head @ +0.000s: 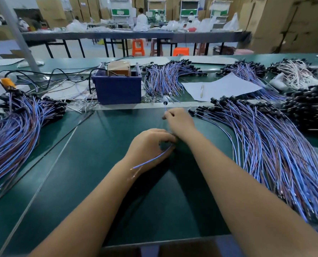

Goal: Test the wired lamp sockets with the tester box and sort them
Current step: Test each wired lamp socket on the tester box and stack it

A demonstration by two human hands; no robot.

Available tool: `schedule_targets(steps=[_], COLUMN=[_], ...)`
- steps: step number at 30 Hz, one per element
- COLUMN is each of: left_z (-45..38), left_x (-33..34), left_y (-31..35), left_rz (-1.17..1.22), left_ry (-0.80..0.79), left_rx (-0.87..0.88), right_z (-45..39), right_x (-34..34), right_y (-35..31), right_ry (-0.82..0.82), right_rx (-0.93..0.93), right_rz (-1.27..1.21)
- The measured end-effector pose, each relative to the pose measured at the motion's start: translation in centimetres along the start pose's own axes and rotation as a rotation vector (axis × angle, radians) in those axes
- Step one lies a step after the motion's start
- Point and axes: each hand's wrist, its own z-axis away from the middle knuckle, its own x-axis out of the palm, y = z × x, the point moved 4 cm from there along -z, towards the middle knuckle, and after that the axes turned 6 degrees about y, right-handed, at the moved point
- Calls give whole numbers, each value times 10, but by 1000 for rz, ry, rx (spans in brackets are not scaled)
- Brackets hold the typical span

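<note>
Green mat (91,173): work surface, landmark is the blue box (118,89) at its far middle.

Left pile (19,123): sockets with blue and brown leads, well left of the box and nearer the viewer, black heads toward the box, leads fanned toward the near left edge.

Black cables (43,75): looped on the mat just left of the box, one running to an orange part (7,83) at the far left.

Box: blue tub, open top, a brown block (118,68) standing inside.

Middle pile (165,78): sockets just right of the box, heads at the far side.

Left hand (149,147): in front of the box, near side, fingers curled and pinching a dark socket; its blue lead (152,160) trails back across the wrist.

Right hand (180,121): in front of the box and slightly right, just beyond the left hand, fingertips pinching a thin lead (166,109) that rises to a small black socket (165,103) by the metal strip (136,107) before the box.

Paper (221,87): white sheet right of the box, a pen (202,90) on it.

Right pile (277,145): large fan of sockets well right of the box, heads toward the strip, leads reaching the near right edge.

Far-right piles (291,71): more sockets, some with pale leads, beyond the paper.
</note>
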Motion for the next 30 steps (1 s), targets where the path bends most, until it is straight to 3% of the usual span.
schedule_targets(steps=[5,12,17,22,30], left_z=[-23,-34,-37,-38,-10], left_x=[48,109,103,50,-51], left_y=[43,81,69,11,-85], left_rz=[80,87,103,105,-15], left_ry=[-16,-263,-328,-144,222], left_rx=[74,127,73,-200,-510], right_z=[-6,-1,13,17,17], right_x=[-69,-123,-114,-74,59], right_y=[37,86,97,57,-41], right_ry=[67,257,256,386,29], right_rx=[-35,114,254,112,-113], right_rz=[326,728,758,647,319])
